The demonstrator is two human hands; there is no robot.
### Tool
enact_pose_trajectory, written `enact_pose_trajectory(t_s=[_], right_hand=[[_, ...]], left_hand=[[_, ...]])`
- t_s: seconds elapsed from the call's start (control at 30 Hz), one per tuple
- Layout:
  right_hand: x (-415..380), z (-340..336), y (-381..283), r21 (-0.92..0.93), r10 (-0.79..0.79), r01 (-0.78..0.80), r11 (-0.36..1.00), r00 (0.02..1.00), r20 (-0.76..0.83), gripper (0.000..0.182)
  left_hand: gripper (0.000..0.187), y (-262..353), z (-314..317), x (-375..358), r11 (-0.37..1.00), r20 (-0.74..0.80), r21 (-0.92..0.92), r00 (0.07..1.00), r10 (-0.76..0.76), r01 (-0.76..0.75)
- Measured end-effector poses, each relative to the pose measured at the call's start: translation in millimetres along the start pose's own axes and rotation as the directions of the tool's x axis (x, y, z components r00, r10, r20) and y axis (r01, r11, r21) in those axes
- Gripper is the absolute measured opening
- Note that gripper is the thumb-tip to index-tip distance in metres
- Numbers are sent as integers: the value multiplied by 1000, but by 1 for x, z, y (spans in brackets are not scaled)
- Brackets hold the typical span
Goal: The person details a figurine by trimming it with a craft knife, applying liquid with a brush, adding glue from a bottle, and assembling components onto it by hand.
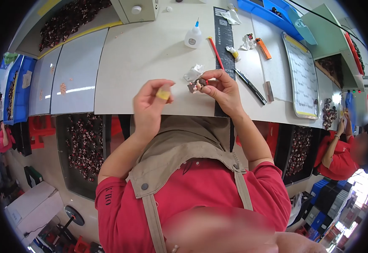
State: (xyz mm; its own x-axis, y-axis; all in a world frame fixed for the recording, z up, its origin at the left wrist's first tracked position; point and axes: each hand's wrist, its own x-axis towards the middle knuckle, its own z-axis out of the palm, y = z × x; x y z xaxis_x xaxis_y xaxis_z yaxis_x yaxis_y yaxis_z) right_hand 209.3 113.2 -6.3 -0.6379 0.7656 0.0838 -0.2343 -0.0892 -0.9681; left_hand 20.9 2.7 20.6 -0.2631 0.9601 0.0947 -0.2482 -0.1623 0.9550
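Observation:
My left hand [150,103] is raised over the front edge of the table, fingers closed around a small yellow-and-pale piece [163,92] that is blurred. My right hand [226,92] pinches a small figurine [198,85] with dark brown and pale parts between thumb and fingers. The two hands are apart. Just behind the figurine lies a crumpled white tissue [193,73]. Further back stands a white squeeze bottle [193,37] with a blue needle tip.
Right of my hands lie a red stick [216,52], a black pen [250,86], an orange lighter [263,48] and a dark ruler-like strip [224,29]. A framed sheet [302,76] lies farther right. Bins of small figures [85,145] flank my lap. A co-worker [339,156] sits at right.

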Motion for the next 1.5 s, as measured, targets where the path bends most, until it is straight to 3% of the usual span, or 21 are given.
enact_pose_trajectory(t_s=[0.07,0.1,0.13,0.17,0.2,0.23,0.3,0.33,0.43,0.53,0.63,0.73,0.83,0.87,0.9,0.93,1.03,1.13,1.23,1.43,1.5], right_hand=[[1,0,-1,47,6,-6,999,1000,4,28],[2,0,0,54,-28,29,998,1000,-4,28],[4,0,1,59,-64,65,996,998,-13,27],[5,0,2,61,-100,101,993,995,-24,27],[6,0,-1,68,-77,79,995,997,-32,27],[6,1,-3,75,-53,56,996,998,-40,27],[5,1,-6,78,-34,38,996,998,-58,27],[5,0,-5,86,-32,38,996,997,-75,28],[4,-3,-3,109,-17,29,994,994,-109,29],[3,-4,-5,118,-10,25,993,992,-126,29],[3,-5,-3,136,-10,28,990,991,-130,29],[3,-4,-4,171,-15,38,985,991,-134,30],[4,-3,-4,170,-21,44,984,991,-134,30],[4,-3,-5,173,-21,44,984,991,-133,30],[5,-3,-5,175,-22,45,984,991,-132,30],[5,-3,-6,170,-23,46,984,991,-131,30],[4,-2,-6,160,-11,33,987,991,-136,30],[4,-3,-4,152,11,12,988,989,-147,30],[6,-3,-3,143,5,16,990,990,-143,31],[8,-1,-3,148,25,-2,989,988,-152,32],[8,-1,-3,141,29,-6,990,986,-162,32]], left_hand=[[20,31,1,-7,986,16,50,988,156,-157],[22,44,3,-9,888,44,175,905,424,-425],[24,58,7,-11,704,103,278,749,655,-654],[46,74,12,-15,570,182,200,602,777,-797],[28,80,15,-5,270,192,66,278,941,-961],[34,91,27,-14,261,115,-21,257,960,-965],[45,118,42,-28,161,112,-103,150,982,-981],[51,128,44,-28,74,188,-105,53,981,-992],[45,138,68,-26,-95,23,166,-93,995,-982],[44,146,86,-19,-105,-187,-334,-43,981,-937],[44,150,89,-15,-83,-158,-593,15,987,-801],[44,149,81,-29,57,-50,-663,120,991,-746],[46,140,72,-30,95,97,-728,35,995,-679],[46,141,65,-33,84,183,-378,14,983,-922],[47,145,57,-38,21,268,36,30,963,-999],[48,146,53,-41,-80,335,437,79,939,-896],[49,139,60,-28,-14,281,-143,-54,958,-990],[51,135,69,-10,11,162,-675,-133,978,-738],[54,135,63,-7,-14,197,-679,-201,960,-734],[57,137,73,-11,-258,-2,-197,-263,965,-946],[57,136,71,-15,-260,1,-189,-265,964,-947]])
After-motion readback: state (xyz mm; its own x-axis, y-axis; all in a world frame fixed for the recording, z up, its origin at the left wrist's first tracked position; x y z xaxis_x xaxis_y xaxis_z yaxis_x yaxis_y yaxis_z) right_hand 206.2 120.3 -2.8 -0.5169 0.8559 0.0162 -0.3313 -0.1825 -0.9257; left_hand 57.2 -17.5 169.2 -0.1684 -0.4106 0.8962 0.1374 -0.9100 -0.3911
